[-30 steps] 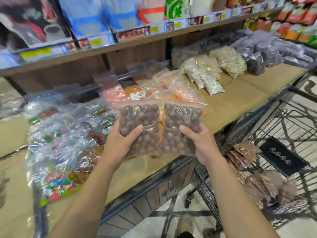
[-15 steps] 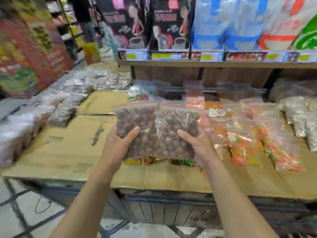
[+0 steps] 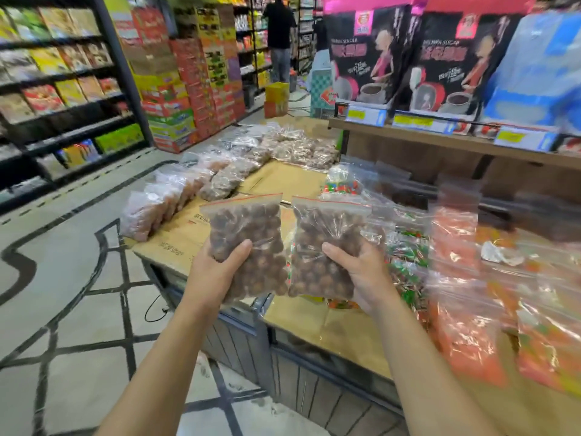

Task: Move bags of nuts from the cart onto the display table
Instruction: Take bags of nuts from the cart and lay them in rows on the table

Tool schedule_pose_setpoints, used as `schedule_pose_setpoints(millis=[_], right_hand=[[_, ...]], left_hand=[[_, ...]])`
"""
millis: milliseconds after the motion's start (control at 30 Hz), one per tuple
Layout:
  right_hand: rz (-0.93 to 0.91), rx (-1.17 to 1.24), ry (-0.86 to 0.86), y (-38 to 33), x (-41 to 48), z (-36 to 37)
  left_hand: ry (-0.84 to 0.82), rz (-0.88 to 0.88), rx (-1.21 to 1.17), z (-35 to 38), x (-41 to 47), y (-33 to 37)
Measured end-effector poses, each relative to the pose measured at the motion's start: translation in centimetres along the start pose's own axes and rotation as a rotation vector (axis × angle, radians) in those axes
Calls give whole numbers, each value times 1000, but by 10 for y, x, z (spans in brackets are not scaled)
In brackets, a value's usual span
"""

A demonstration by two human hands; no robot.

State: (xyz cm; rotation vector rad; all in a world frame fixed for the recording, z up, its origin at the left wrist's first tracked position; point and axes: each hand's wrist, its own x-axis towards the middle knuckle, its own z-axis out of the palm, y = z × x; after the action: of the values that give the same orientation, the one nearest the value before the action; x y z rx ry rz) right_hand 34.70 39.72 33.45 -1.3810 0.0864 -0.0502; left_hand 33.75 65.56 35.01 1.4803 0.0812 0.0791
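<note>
I hold two clear zip bags of round brown nuts upright in front of me, side by side. My left hand (image 3: 217, 272) grips the left bag of nuts (image 3: 248, 234) from below, thumb across its front. My right hand (image 3: 361, 272) grips the right bag of nuts (image 3: 327, 243) the same way. Both bags hang above the near corner of the display table (image 3: 283, 180), which is covered in brown cardboard. The cart is out of view.
Rows of bagged nuts (image 3: 176, 196) line the table's left edge and far end (image 3: 301, 146). Bags of coloured sweets (image 3: 456, 247) cover its right side. A wooden shelf (image 3: 440, 143) overhangs the table's back. A person (image 3: 279, 36) stands far down the aisle.
My view has swung left, from the cart and the table's right part to its left corner and the aisle. Both hands still hold the two bags, now slightly further apart.
</note>
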Motion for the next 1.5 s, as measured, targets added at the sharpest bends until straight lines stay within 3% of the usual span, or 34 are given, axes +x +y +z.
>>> schedule_pose_setpoints(millis=[700, 1500], right_hand=[[87, 27, 10, 52, 82, 203], [271, 20, 37, 136, 292, 256]], left_hand=[[54, -35, 30, -210, 104, -9], [265, -129, 137, -236, 268, -33]])
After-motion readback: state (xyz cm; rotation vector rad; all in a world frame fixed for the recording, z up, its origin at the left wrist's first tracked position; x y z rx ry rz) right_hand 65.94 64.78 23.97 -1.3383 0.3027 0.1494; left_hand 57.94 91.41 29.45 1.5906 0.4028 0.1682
